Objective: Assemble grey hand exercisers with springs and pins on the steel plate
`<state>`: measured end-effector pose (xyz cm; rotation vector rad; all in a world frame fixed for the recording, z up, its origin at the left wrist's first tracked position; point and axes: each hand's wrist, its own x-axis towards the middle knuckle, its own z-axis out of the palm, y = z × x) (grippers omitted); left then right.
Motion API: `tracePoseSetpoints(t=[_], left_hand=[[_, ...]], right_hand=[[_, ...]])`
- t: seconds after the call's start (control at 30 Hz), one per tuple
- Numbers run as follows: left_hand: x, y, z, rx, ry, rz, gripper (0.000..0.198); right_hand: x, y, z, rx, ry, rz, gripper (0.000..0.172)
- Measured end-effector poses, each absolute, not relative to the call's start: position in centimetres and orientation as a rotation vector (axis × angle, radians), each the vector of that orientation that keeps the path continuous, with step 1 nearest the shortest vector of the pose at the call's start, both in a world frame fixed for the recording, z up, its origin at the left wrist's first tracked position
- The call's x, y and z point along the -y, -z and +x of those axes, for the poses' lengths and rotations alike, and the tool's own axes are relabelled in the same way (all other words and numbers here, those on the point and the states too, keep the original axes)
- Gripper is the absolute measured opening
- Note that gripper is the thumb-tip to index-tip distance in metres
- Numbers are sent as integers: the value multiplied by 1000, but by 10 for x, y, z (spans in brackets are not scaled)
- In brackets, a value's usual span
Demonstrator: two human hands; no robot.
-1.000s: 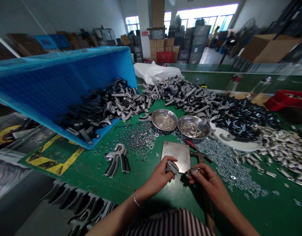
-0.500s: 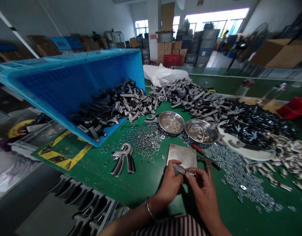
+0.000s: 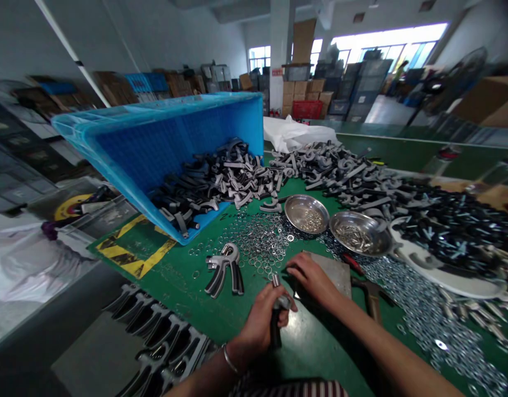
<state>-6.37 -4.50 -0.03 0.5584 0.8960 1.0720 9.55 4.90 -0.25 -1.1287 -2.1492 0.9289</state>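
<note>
Head view. The left hand (image 3: pixel 262 325) is closed around a black-and-grey plastic grip handle (image 3: pixel 275 328), which stands upright in the fist with its lower end projecting below the hand. A short silver metal piece (image 3: pixel 275 280) stands above the fingers, at the handle's top end. A thin metal bangle (image 3: pixel 228 358) encircles that wrist.

The right hand (image 3: pixel 314 280) lies palm down with fingers curled, over the near part of a square steel plate (image 3: pixel 334 273). Whether it holds anything cannot be determined from this view.

Red-handled pliers (image 3: pixel 352 263) lie just beyond the plate, and a wooden-handled hammer (image 3: pixel 372 295) lies to its right. Two round stainless-steel bowls (image 3: pixel 306 214) holding small metal parts stand farther up the green work mat (image 3: pixel 188 298). Loose silver washers (image 3: pixel 258 240) are scattered on both sides of the plate. An assembled black-and-grey hand gripper (image 3: pixel 225 270) lies left of the hands. A tipped blue plastic crate (image 3: pixel 155 143) spills black-and-grey handles (image 3: pixel 212 182) onto the mat.
</note>
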Motion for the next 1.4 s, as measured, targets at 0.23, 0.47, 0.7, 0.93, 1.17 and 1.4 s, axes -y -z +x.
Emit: tracePoseSetpoints(t=[0.23, 0.47, 0.7, 0.93, 1.17, 1.4], left_hand=[[21, -11, -105, -1152, -1057, 1062, 33], [-19, -13, -72, -1257, -1233, 1356, 30], [-19, -17, -36, -1192, -1058, 1684, 24], [-6, -22, -22, -1325, -1056, 1666, 22], [8, -44, -10, -1197, -1071, 1561, 26], [-5, -26, -4, -1222, -1079, 1447, 32]], right_hand=[[-103, 19, 73, 2116, -882, -1075, 10], [-39, 6, 110, 1571, -1266, -1144, 33], [1, 2, 116, 545, -1942, -886, 26], [6, -2, 126, 842, -1833, -924, 23], [21, -7, 147, 1792, -600, -1076, 23], [19, -5, 184, 2217, -466, -1269, 44]])
